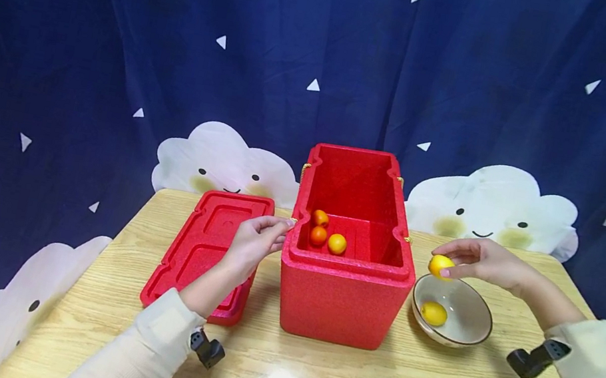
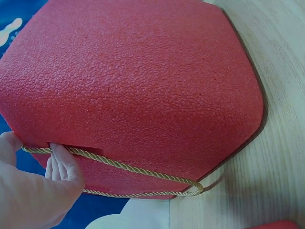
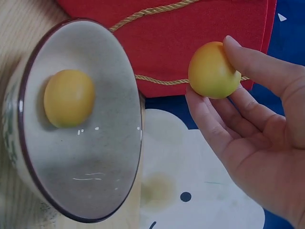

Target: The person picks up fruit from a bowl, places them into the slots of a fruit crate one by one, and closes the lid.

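Observation:
My right hand (image 1: 491, 263) pinches a small yellow-orange fruit (image 3: 213, 70) between thumb and fingertips, just above a bowl (image 1: 465, 319). Inside that brown-rimmed bowl lies another yellow fruit (image 3: 69, 98). An open red foam box (image 1: 343, 304) stands to the left of the bowl. On its left rim, my left hand (image 1: 258, 238) grips the edge, with fingers against the outer wall by a gold cord (image 2: 138, 171). Two orange-red fruits (image 1: 318, 235) and a yellow-orange one (image 1: 337, 244) rest on the box floor near its left side.
A red lid (image 1: 198, 265) with recessed panels lies on the wooden table (image 1: 246, 375), left of the box. Behind the table hangs a dark blue curtain (image 1: 283, 23) with white triangles and clouds.

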Demonstrator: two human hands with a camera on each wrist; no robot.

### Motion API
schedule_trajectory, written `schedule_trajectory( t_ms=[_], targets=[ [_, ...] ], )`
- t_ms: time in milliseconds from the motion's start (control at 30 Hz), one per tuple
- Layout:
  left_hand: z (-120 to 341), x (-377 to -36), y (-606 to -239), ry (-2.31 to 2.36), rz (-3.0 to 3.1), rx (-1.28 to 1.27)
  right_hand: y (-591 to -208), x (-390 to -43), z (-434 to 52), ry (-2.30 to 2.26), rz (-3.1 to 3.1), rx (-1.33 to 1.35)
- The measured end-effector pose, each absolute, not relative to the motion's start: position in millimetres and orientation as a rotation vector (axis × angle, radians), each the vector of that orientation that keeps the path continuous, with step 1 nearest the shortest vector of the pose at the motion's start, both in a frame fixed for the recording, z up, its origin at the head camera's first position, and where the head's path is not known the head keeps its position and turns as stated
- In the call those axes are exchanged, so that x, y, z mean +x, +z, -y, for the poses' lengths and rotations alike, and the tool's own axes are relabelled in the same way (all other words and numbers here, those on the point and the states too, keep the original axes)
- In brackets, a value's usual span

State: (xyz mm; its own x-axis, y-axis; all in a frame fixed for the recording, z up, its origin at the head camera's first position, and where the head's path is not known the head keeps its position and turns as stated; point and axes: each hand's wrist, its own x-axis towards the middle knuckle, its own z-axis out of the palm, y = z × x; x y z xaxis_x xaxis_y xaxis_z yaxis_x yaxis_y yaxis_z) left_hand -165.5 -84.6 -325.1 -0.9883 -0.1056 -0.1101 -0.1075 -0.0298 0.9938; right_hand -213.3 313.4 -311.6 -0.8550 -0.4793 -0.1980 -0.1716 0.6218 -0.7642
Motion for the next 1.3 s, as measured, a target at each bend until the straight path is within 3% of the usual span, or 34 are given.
schedule_trajectory(
  t_ms=[1300],
  targets=[
    [85, -165, -324, 2.221, -2.2, -0.244, -237, -240, -274, -0.932, -2.582, -0.583]
  ],
)
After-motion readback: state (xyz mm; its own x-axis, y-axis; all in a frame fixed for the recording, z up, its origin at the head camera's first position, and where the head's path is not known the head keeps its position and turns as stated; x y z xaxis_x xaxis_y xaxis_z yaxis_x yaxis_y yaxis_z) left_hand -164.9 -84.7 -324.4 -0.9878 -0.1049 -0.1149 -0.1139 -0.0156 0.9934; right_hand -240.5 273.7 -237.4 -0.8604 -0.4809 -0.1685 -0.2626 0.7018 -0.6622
